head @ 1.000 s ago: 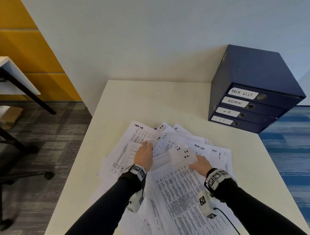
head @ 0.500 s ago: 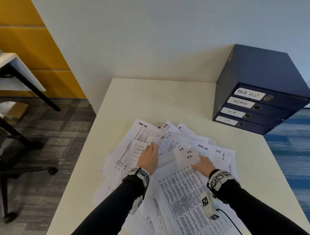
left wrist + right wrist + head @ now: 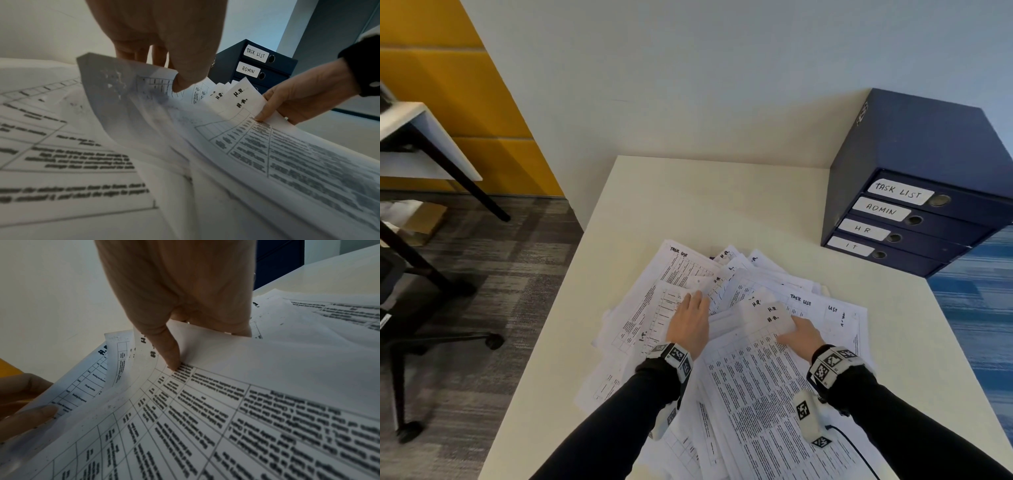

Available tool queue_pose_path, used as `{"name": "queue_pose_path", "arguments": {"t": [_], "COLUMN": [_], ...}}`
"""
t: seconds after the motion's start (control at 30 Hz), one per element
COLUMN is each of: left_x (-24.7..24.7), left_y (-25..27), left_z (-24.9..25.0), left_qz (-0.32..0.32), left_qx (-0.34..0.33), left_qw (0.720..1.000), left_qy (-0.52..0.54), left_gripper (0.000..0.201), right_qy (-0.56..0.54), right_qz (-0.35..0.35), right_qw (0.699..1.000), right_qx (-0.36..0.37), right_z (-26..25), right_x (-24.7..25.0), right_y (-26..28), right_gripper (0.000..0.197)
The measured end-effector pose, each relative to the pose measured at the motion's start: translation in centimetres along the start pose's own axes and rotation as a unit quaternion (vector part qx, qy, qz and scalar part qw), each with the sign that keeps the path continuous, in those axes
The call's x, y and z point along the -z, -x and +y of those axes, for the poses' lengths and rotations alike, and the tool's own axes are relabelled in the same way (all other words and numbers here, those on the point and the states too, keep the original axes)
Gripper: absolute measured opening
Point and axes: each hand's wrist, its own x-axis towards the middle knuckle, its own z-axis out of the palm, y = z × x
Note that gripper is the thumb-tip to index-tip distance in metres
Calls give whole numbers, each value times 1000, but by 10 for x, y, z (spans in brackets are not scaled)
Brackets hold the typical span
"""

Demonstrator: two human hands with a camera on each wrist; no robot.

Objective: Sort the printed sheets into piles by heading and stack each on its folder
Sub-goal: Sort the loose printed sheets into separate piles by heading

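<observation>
— What's on the desk (image 3: 688, 205)?
— Four dark blue folders (image 3: 914, 219) stacked at its far right corner, labelled TASK LIST, ADMIN, HR, IT. A loose heap of printed sheets (image 3: 739, 377) covers the near middle.
— And the hands?
— The left hand (image 3: 690, 323) pinches a curled sheet (image 3: 127, 100) on the heap's left. The right hand (image 3: 803, 334) grips the corner of the H.R. sheets (image 3: 767, 315), thumb on top.
</observation>
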Motion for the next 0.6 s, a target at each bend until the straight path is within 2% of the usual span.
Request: {"name": "queue_pose_path", "arguments": {"t": [0.13, 0.23, 0.3, 0.37, 0.47, 0.53, 0.6], "left_x": [3, 9, 11, 11, 7, 6, 5], "left_y": [-2, 0, 1, 1, -1, -3, -4], "left_z": [-2, 5, 9, 10, 7, 7, 8], "left_qz": [35, 57, 63, 53, 47, 38, 34], "left_qx": [-15, -22, -23, -26, 24, 77, 97], "left_qw": [998, 990, 987, 991, 990, 986, 984], "left_qy": [46, 130, 147, 120, 128, 146, 145], "left_gripper": [44, 58, 63, 50, 31, 31, 32], "right_qy": [-3, -6, 1, 2, 0, -3, -7], "right_qz": [2, 4, 5, 6, 7, 12, 18], "right_qw": [1000, 1000, 1000, 1000, 1000, 1000, 1000], "right_qx": [-2, 1, 5, 6, 7, 6, 4], "right_z": [2, 2, 1, 1, 2, 1, 1], "right_x": [-1, -1, -1, -1, -1, -1, -2], "right_y": [-1, 0, 1, 2, 3, 4, 6], "right_gripper": [41, 43, 40, 39, 38, 38, 38]}}
